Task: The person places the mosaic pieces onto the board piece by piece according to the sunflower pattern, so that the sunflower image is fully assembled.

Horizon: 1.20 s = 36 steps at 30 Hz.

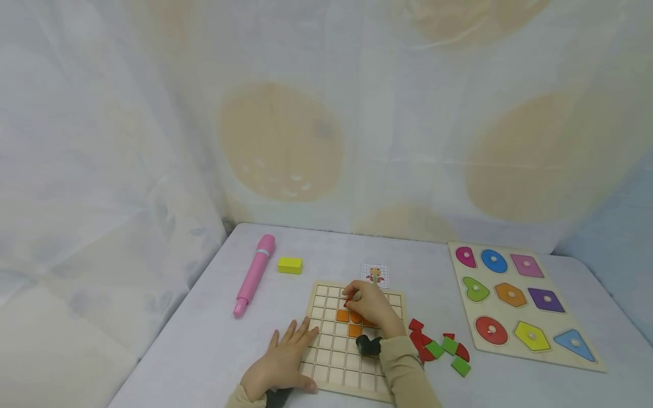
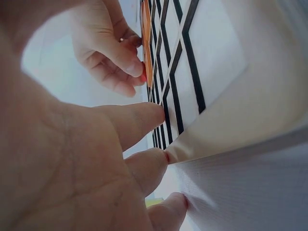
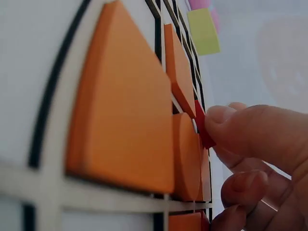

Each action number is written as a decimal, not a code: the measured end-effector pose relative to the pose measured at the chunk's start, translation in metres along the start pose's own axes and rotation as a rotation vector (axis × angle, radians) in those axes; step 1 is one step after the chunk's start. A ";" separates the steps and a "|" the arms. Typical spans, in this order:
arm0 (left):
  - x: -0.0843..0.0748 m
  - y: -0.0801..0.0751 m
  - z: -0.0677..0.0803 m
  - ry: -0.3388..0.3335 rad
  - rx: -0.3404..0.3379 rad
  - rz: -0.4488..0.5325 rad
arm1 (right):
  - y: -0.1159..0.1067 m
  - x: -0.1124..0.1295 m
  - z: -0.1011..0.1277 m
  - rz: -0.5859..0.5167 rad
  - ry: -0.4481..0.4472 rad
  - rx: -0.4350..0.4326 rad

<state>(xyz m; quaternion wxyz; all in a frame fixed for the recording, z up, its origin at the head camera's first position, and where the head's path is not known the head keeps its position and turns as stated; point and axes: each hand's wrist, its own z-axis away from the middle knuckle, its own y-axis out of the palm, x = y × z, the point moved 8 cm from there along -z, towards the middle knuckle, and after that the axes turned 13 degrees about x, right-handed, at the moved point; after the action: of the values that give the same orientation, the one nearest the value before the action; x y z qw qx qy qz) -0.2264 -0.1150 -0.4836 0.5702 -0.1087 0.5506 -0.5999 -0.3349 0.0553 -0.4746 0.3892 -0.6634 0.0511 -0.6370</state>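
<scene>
A wooden grid board (image 1: 335, 359) lies on the table, with several orange tiles (image 1: 343, 315) set in its cells. Between thumb and fingertips, my right hand (image 1: 372, 305) pinches a small red tile (image 3: 204, 126) at the board's upper part, beside the orange pieces. The right wrist view shows an orange square tile (image 3: 125, 106) close up, with a round-edged orange piece (image 3: 185, 156) behind it. My left hand (image 1: 285, 360) lies with fingers spread over the board's left edge, its fingertips touching the frame in the left wrist view.
Loose red and green tiles (image 1: 435, 349) lie right of the board. A small picture card (image 1: 375, 274) sits behind it. A pink stick-shaped toy (image 1: 253, 276) and a yellow block (image 1: 290, 265) are at the left. A knobbed shape puzzle (image 1: 515, 317) occupies the right side.
</scene>
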 end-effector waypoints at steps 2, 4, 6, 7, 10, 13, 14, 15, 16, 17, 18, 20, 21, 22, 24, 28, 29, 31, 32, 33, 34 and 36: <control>0.000 0.000 0.000 -0.001 0.001 -0.002 | 0.001 0.001 0.000 -0.004 -0.002 0.012; 0.000 0.000 0.000 -0.004 0.001 -0.004 | 0.002 0.002 0.000 0.008 -0.003 0.015; -0.001 -0.001 0.001 -0.005 0.001 -0.008 | 0.002 0.002 0.000 0.026 0.009 0.006; -0.002 -0.001 0.001 -0.005 0.000 -0.008 | 0.002 0.001 0.000 0.041 0.017 -0.004; -0.004 -0.002 0.002 0.002 -0.002 -0.013 | 0.001 0.002 -0.001 0.087 0.038 -0.043; -0.005 -0.003 0.002 0.006 -0.003 -0.018 | 0.002 0.003 -0.002 0.109 0.049 -0.077; -0.005 -0.003 0.002 0.007 -0.004 -0.020 | 0.002 0.003 -0.002 0.114 0.048 -0.086; -0.005 -0.003 0.002 0.007 -0.005 -0.024 | 0.002 0.004 -0.003 0.123 0.047 -0.094; -0.005 -0.003 0.003 0.007 -0.007 -0.028 | 0.002 0.004 -0.003 0.125 0.049 -0.099; -0.005 -0.003 0.003 0.007 -0.008 -0.031 | 0.002 0.004 -0.004 0.128 0.051 -0.104; -0.005 -0.004 0.003 0.007 -0.009 -0.032 | 0.002 0.003 -0.004 0.131 0.050 -0.107; -0.005 -0.004 0.003 0.007 -0.010 -0.035 | 0.002 0.001 -0.005 0.138 0.050 -0.106; -0.005 -0.004 0.004 0.006 -0.010 -0.034 | 0.001 0.000 -0.005 0.132 0.049 -0.100; -0.005 -0.004 0.004 0.006 -0.008 -0.032 | 0.001 -0.001 -0.004 0.114 0.047 -0.090; -0.005 -0.004 0.005 0.005 -0.005 -0.024 | 0.000 -0.002 -0.003 0.080 0.042 -0.063; -0.005 -0.006 0.005 0.003 -0.004 -0.009 | -0.003 0.001 0.001 0.027 0.023 -0.022; -0.005 -0.006 0.005 0.003 -0.003 -0.005 | -0.004 0.002 0.002 0.026 0.018 -0.020; -0.004 -0.006 0.005 0.001 -0.003 -0.004 | -0.006 0.004 0.003 0.027 0.010 -0.021; -0.004 -0.005 0.005 0.000 -0.003 -0.006 | -0.006 0.004 0.004 0.024 0.008 -0.023; -0.004 -0.005 0.005 0.002 -0.004 -0.008 | -0.007 0.005 0.004 0.024 0.007 -0.026; -0.003 -0.005 0.004 0.003 -0.005 -0.008 | -0.007 0.004 0.005 0.026 0.009 -0.030; -0.003 -0.004 0.004 0.008 -0.004 -0.006 | -0.009 0.002 0.006 0.024 0.019 -0.040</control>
<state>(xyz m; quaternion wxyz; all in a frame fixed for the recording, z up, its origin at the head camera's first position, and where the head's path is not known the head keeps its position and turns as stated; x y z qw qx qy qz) -0.2247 -0.1151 -0.4777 0.5660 -0.1092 0.5535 -0.6011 -0.3329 0.0627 -0.4671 0.3830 -0.6644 0.0757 -0.6373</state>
